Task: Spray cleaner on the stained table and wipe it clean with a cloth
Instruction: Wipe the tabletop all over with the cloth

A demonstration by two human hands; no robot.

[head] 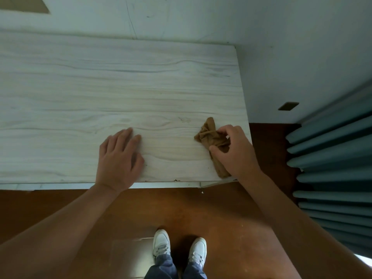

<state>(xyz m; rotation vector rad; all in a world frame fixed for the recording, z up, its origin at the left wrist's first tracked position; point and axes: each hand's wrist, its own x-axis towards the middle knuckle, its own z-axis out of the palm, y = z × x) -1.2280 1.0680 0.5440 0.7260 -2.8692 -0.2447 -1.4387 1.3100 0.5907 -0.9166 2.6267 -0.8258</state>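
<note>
A pale wood-grain table [100, 87] fills the upper left of the head view. A crumpled brown cloth [209, 133] lies near the table's front right corner, and my right hand [235, 152] grips it with fingers and thumb closed around its middle. Part of the cloth trails out under the hand toward the front edge. Faint dark marks [184, 119] show on the table just left of the cloth. My left hand [118, 158] rests flat on the table near the front edge, fingers together, holding nothing. No spray bottle is in view.
The table stands against a white wall [201, 15] at the back. Blue pleated curtains [338, 168] hang at the right. Below the table's front edge is a brown floor [221, 214] with my white shoes [161, 244].
</note>
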